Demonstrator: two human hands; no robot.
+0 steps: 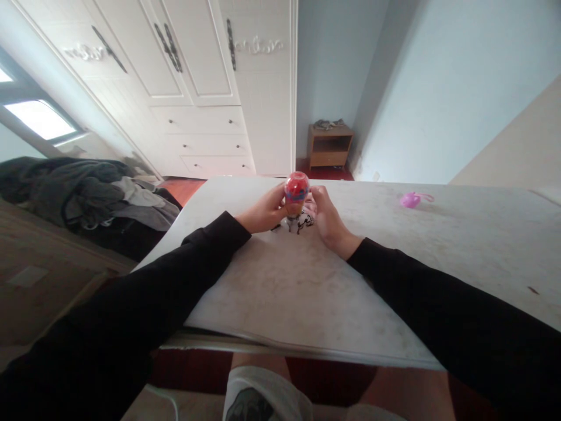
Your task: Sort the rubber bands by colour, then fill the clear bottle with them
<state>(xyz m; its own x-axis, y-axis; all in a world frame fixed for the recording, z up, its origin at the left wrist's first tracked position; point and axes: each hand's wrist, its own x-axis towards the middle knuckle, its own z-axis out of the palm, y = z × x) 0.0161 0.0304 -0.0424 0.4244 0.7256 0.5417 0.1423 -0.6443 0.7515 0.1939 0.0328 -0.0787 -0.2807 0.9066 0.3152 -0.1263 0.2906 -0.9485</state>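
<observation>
A shiny, rounded thing with a red top, a blue band and a yellowish lower part point(297, 190) stands upright between my hands over the table. I cannot make out its exact kind. My left hand point(266, 209) is closed on it from the left, fingers at its side. On the other side my right hand point(326, 216) has its fingers curled against it, partly hidden behind it. Just below, a white piece with black markings point(294, 223) shows between the hands; whether it is joined to the red-topped thing I cannot tell.
The pale table point(298, 292) has its near edge by my knees. Farther right on it lies a pink-purple rounded object with a strap point(412, 200). A small dark fleck point(533, 290) is at far right. Clothes point(96, 193) are piled at left; a white wardrobe point(267, 117) stands behind.
</observation>
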